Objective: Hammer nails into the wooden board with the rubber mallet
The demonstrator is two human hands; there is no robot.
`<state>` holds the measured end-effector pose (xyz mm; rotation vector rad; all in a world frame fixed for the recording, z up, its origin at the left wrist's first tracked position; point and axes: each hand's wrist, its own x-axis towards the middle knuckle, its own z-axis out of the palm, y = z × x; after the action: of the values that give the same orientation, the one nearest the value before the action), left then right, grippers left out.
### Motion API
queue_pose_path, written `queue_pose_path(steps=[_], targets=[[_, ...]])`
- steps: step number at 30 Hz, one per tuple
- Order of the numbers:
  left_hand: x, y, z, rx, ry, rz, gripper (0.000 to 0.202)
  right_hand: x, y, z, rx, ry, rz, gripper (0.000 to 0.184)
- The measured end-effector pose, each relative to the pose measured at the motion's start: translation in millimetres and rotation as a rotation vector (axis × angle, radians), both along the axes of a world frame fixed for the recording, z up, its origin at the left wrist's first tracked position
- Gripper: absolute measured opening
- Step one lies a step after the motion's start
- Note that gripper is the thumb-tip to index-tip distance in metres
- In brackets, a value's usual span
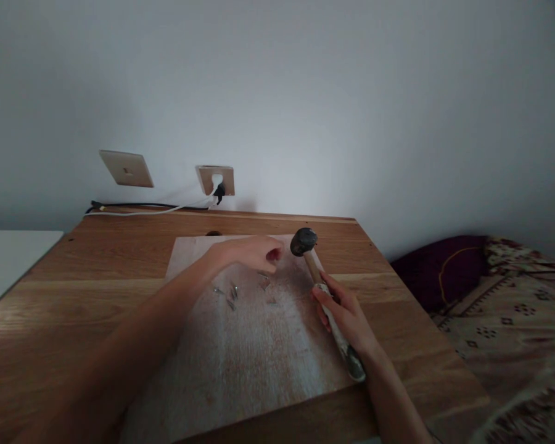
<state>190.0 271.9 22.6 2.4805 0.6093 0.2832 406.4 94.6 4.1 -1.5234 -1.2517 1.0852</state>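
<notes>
My right hand [345, 308] is wrapped round the worn, pale-stained handle of a rubber mallet [304, 242]. The mallet's dark head points away from me, at the upper right of a pale wooden board [240, 364]. My left hand [260, 251] reaches across the board's far part, its fingers curled closed. What those fingers hold, if anything, is hidden. Just nearer to me than that hand, several small metal nails [234, 291] lie loose on the board.
Under the board is a brown wooden table [97, 302]. Cables [157, 208] run along its back edge to a wall socket [216, 180], with a second wall plate [126, 168] at left. Patterned fabric [490, 320] and a purple cushion [444, 271] lie at right.
</notes>
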Motion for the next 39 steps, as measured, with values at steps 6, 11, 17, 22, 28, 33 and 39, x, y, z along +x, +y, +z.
queue_pose_path(steps=[6, 11, 17, 22, 28, 33, 39], targets=[[-11, -25, 2.9, 0.044, 0.09, -0.089, 0.019, 0, 1, 0.4, 0.006, 0.05, -0.05, 0.039], [-3, -7, -9.7, 0.01, -0.156, 0.055, 0.02, 0, 1, 0.9, 0.009, 0.061, -0.048, 0.038], [7, 15, -32.8, -0.084, -0.339, 0.267, 0.017, 0, 2, 2.8, 0.009, 0.073, -0.044, 0.04], [12, 13, -46.4, -0.114, -0.365, 0.269, 0.013, 0, 1, 0.5, 0.016, 0.093, -0.062, 0.044], [14, 12, -51.7, -0.082, -0.396, 0.32, 0.01, 0, 0, -6.1, 0.032, 0.117, -0.051, 0.046], [14, 11, -50.6, -0.095, -0.401, 0.319, 0.006, -1, 0, -7.0, 0.042, 0.125, -0.039, 0.05], [15, 11, -51.6, -0.04, -0.36, 0.289, 0.007, -2, 1, -5.2, 0.041, 0.11, -0.018, 0.051]])
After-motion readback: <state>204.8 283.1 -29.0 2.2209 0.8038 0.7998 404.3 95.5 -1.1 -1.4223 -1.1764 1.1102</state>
